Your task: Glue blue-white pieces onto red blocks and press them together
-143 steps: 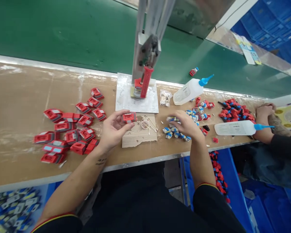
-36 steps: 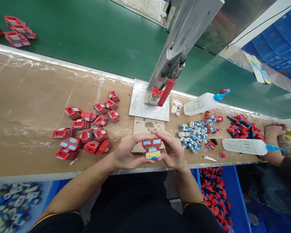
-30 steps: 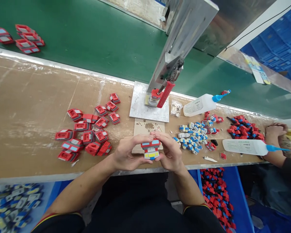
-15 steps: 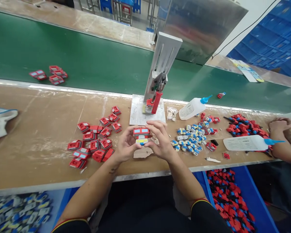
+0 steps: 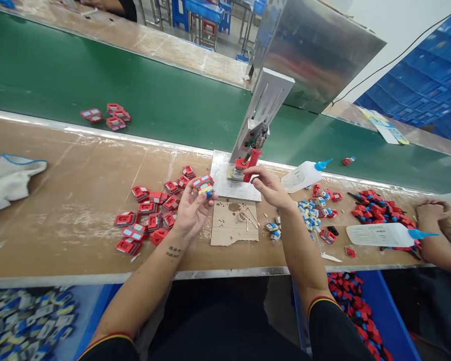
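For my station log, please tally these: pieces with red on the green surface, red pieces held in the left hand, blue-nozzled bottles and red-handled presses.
Pieces with red on the green surface: 5
Red piece in the left hand: 1
Blue-nozzled bottles: 2
Red-handled press: 1
Total: 9

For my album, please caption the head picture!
Left hand holds a red, yellow and blue plastic toy part; right hand is at a ribbed red handle on a grey metal stand.
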The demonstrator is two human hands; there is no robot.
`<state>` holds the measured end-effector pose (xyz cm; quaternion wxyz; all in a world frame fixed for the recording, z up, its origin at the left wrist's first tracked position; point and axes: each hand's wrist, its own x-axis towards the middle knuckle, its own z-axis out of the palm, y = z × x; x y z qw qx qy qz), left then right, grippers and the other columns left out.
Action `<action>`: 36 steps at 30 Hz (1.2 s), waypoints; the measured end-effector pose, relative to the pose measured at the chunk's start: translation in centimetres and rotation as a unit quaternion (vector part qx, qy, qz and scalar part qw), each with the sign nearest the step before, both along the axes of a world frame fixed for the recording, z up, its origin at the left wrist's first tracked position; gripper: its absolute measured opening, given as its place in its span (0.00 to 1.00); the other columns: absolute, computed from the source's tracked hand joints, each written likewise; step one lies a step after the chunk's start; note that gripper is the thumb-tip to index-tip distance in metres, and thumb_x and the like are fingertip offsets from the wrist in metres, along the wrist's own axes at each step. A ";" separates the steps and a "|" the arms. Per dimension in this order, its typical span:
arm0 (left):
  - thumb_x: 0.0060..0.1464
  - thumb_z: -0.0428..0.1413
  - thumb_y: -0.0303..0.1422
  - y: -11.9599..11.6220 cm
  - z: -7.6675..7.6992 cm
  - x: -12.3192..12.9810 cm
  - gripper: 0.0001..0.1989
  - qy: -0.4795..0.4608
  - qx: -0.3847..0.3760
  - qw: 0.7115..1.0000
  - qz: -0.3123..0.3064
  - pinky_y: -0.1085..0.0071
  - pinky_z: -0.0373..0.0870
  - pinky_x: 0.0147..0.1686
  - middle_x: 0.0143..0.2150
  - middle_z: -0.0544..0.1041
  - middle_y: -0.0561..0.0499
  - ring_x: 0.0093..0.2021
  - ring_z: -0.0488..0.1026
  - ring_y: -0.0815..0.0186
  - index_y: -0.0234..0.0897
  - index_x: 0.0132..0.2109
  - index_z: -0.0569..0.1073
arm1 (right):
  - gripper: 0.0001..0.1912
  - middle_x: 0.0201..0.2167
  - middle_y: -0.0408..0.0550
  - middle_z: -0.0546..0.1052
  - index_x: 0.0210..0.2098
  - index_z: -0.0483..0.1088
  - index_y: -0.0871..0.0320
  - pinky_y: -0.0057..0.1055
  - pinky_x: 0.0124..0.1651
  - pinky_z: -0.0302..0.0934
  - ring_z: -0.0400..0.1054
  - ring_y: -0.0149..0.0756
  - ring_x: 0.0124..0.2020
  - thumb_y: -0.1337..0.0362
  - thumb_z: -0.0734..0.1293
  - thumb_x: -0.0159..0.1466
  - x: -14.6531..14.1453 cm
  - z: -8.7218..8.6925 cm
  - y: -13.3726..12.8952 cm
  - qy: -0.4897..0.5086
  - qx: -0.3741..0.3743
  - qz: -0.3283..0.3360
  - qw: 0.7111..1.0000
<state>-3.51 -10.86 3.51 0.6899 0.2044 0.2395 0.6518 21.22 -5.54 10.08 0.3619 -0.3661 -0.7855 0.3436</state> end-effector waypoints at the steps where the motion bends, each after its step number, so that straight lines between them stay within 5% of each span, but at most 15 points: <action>1: 0.43 0.79 0.36 0.0 0.0 0.0 0.29 -0.006 -0.005 1.000 -0.004 0.80 0.79 0.34 0.43 0.82 0.55 0.36 0.82 0.71 0.46 0.50 0.74 | 0.25 0.46 0.47 0.80 0.53 0.74 0.48 0.37 0.48 0.72 0.75 0.37 0.44 0.38 0.63 0.72 0.0 0.6 -0.5 0.019 0.004 0.009 1.000; 6: 0.44 0.78 0.32 -0.3 0.3 0.0 0.30 -0.012 -0.016 0.999 -0.030 0.78 0.77 0.34 0.46 0.81 0.55 0.38 0.82 0.69 0.47 0.51 0.73 | 0.28 0.44 0.46 0.81 0.62 0.70 0.44 0.38 0.42 0.74 0.78 0.38 0.43 0.36 0.60 0.72 -0.4 6.4 -2.7 0.121 0.065 -0.010 0.991; 10: 0.46 0.77 0.30 -0.3 0.2 -0.1 0.28 0.009 -0.018 0.999 -0.027 0.77 0.77 0.34 0.48 0.81 0.54 0.38 0.82 0.68 0.47 0.51 0.74 | 0.31 0.49 0.44 0.83 0.65 0.64 0.36 0.39 0.43 0.76 0.80 0.43 0.50 0.33 0.62 0.68 -2.0 12.9 0.9 0.169 0.107 -0.032 0.979; 13: 0.44 0.77 0.31 -0.3 0.2 -0.2 0.29 0.008 -0.020 0.999 -0.023 0.78 0.76 0.33 0.47 0.81 0.55 0.38 0.82 0.69 0.47 0.50 0.74 | 0.34 0.55 0.41 0.80 0.65 0.62 0.31 0.45 0.54 0.75 0.77 0.46 0.57 0.32 0.67 0.64 -2.4 14.6 3.7 0.159 0.151 -0.037 0.975; 15: 0.43 0.78 0.31 -0.3 0.3 -0.1 0.29 0.007 -0.018 1.000 -0.023 0.77 0.76 0.33 0.46 0.81 0.55 0.37 0.83 0.68 0.47 0.50 0.74 | 0.34 0.56 0.44 0.78 0.63 0.64 0.36 0.48 0.54 0.75 0.75 0.48 0.57 0.33 0.69 0.63 -1.9 12.3 3.7 0.119 0.236 -0.083 0.961; 18: 0.44 0.77 0.31 -0.4 0.5 0.0 0.29 0.009 -0.015 1.000 -0.020 0.77 0.76 0.32 0.47 0.81 0.55 0.37 0.83 0.68 0.47 0.50 0.74 | 0.22 0.46 0.48 0.77 0.52 0.71 0.48 0.54 0.56 0.71 0.73 0.49 0.51 0.44 0.72 0.65 -0.5 4.8 1.2 -0.040 0.313 -0.198 0.928; 21: 0.45 0.77 0.31 -0.4 0.7 -0.2 0.28 0.015 -0.010 1.000 -0.016 0.76 0.77 0.32 0.47 0.81 0.54 0.37 0.82 0.68 0.46 0.51 0.75 | 0.24 0.55 0.57 0.76 0.57 0.73 0.51 0.61 0.62 0.67 0.69 0.56 0.57 0.47 0.72 0.65 1.1 -2.5 -1.1 -0.215 0.174 -0.173 0.945; 23: 0.45 0.77 0.31 -0.4 0.8 -0.4 0.28 0.020 -0.007 1.000 -0.016 0.76 0.77 0.32 0.47 0.81 0.54 0.37 0.82 0.68 0.47 0.51 0.75 | 0.21 0.57 0.57 0.76 0.57 0.74 0.49 0.64 0.64 0.65 0.67 0.57 0.59 0.51 0.71 0.67 1.8 -5.0 -1.7 -0.260 0.117 -0.140 0.948; 29: 0.45 0.76 0.30 -0.3 1.0 -0.5 0.28 0.040 0.001 0.999 -0.004 0.76 0.77 0.30 0.47 0.81 0.52 0.36 0.82 0.67 0.47 0.51 0.74 | 0.18 0.56 0.55 0.79 0.58 0.77 0.49 0.58 0.61 0.67 0.69 0.53 0.56 0.54 0.69 0.70 1.1 -3.8 -0.5 -0.277 0.074 0.013 0.958; 32: 0.45 0.76 0.30 -0.3 1.0 -0.3 0.28 0.042 -0.001 0.999 -0.004 0.76 0.77 0.30 0.47 0.80 0.53 0.36 0.81 0.68 0.47 0.51 0.73 | 0.15 0.53 0.52 0.81 0.55 0.79 0.47 0.52 0.58 0.67 0.70 0.49 0.52 0.57 0.68 0.72 -0.4 -3.0 0.5 -0.300 0.062 0.125 0.944; 36: 0.47 0.75 0.30 -0.3 0.9 -0.4 0.27 0.046 0.004 0.999 -0.004 0.75 0.77 0.31 0.49 0.80 0.53 0.36 0.81 0.67 0.47 0.51 0.74 | 0.14 0.48 0.49 0.82 0.52 0.80 0.48 0.45 0.53 0.66 0.69 0.44 0.46 0.65 0.66 0.71 -2.4 -2.6 1.7 -0.344 0.060 0.191 0.918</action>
